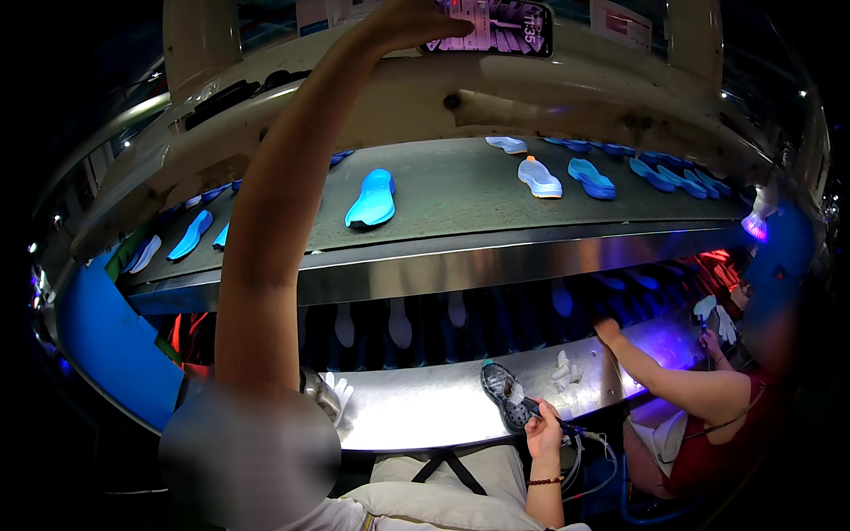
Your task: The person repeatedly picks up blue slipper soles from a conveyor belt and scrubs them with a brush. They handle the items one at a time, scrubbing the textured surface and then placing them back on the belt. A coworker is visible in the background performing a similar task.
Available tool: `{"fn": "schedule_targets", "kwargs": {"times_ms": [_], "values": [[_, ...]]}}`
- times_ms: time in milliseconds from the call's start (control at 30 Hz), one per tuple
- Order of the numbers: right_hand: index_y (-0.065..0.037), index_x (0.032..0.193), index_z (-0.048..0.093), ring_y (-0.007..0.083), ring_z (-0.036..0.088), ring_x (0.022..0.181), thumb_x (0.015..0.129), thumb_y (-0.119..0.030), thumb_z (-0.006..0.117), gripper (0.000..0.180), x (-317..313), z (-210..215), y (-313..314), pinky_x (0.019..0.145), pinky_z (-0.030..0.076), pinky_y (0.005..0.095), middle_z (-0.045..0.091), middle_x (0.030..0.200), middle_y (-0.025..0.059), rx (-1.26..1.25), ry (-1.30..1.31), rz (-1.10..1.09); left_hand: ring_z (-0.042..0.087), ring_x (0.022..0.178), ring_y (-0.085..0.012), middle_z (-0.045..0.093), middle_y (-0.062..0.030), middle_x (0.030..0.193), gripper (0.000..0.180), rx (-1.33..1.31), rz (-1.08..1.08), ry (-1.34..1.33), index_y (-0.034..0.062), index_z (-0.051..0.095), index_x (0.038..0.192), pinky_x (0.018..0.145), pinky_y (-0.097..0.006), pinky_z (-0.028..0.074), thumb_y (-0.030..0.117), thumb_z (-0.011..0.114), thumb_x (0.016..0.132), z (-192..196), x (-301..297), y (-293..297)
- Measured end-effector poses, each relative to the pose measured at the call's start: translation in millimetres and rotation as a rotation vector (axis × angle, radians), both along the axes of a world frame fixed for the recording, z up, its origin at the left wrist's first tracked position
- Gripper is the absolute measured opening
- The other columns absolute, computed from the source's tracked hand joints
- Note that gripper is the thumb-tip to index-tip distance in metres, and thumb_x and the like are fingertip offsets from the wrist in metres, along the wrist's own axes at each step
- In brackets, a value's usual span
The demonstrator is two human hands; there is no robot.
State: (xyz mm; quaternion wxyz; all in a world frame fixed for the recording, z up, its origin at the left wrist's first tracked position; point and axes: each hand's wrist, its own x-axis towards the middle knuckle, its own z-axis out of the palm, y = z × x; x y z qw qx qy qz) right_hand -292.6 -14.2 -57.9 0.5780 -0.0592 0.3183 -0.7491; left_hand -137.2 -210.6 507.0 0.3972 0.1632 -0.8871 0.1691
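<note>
My left arm stretches up across the conveyor. At the top edge my left hand (423, 25) grips the left end of a phone (509, 31) with a lit purple screen. The thumb lies over the screen; the other fingers are mostly hidden. Low in the middle, my right hand (543, 431) is closed round the dark handle of a brush (529, 404), with thin tubes trailing right from it. Its pale bristles touch a dark shoe (498, 382) with a dotted lower part, lying on the shiny metal ledge (416, 410).
Blue and white shoe soles lie on the upper conveyor belt (460, 190); more shoe parts are on the dark lower level. White gloves (565, 372) and a metal cup (320, 395) rest on the ledge. At right, a co-worker's arm (660, 376) reaches toward the lower level.
</note>
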Motion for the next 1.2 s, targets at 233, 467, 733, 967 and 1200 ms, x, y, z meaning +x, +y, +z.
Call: {"fn": "schedule_targets", "kwargs": {"times_ms": [233, 467, 733, 967, 1200], "values": [[-0.005, 0.097, 0.054, 0.0103, 0.048, 0.048, 0.083, -0.013, 0.051, 0.016, 0, 3, 1, 0.043, 0.038, 0.0218, 0.061, 0.084, 0.0068, -0.015, 0.007, 0.016, 0.053, 0.1, -0.0241, 0.058, -0.015, 0.104, 0.044, 0.012, 0.056, 0.044, 0.0027, 0.056, 0.107, 0.087, -0.032, 0.04, 0.011, 0.059, 0.065, 0, 0, 4], [-0.006, 0.094, 0.055, 0.0102, 0.048, 0.048, 0.083, -0.013, 0.051, 0.013, 1, 7, 1, 0.043, 0.038, 0.0213, 0.06, 0.08, 0.005, -0.011, -0.004, 0.014, 0.053, 0.101, -0.0238, 0.059, -0.0155, 0.102, 0.042, -0.043, 0.024, 0.044, 0.002, 0.057, 0.105, 0.088, -0.032, 0.039, 0.011, 0.057, 0.064, 2, -1, 1], [-0.003, 0.092, 0.057, 0.0099, 0.05, 0.046, 0.083, -0.011, 0.053, 0.013, 1, 4, 0, 0.041, 0.037, 0.0198, 0.062, 0.083, 0.0076, -0.036, -0.024, 0.002, 0.051, 0.103, -0.0237, 0.057, -0.0153, 0.107, 0.049, 0.004, 0.051, 0.039, 0.0021, 0.055, 0.108, 0.09, -0.032, 0.038, 0.014, 0.065, 0.061, 0, -1, 8], [-0.003, 0.093, 0.057, 0.0096, 0.05, 0.046, 0.083, -0.011, 0.052, 0.014, -1, 8, 1, 0.041, 0.037, 0.0194, 0.062, 0.083, 0.0078, -0.02, -0.023, -0.01, 0.039, 0.114, -0.0305, 0.045, -0.0175, 0.12, 0.071, -0.124, 0.224, -0.077, 0.0051, 0.045, 0.119, 0.098, -0.036, 0.029, 0.024, 0.074, 0.058, -5, -4, 17], [-0.005, 0.095, 0.055, 0.0095, 0.048, 0.048, 0.084, -0.014, 0.051, 0.015, -4, 4, 3, 0.043, 0.038, 0.0209, 0.061, 0.083, 0.0065, -0.021, 0.002, 0.005, 0.035, 0.117, -0.0329, 0.043, -0.0195, 0.122, 0.073, -0.163, 0.276, -0.083, 0.0052, 0.044, 0.12, 0.099, -0.038, 0.027, 0.026, 0.075, 0.057, -4, -5, 16]]}}
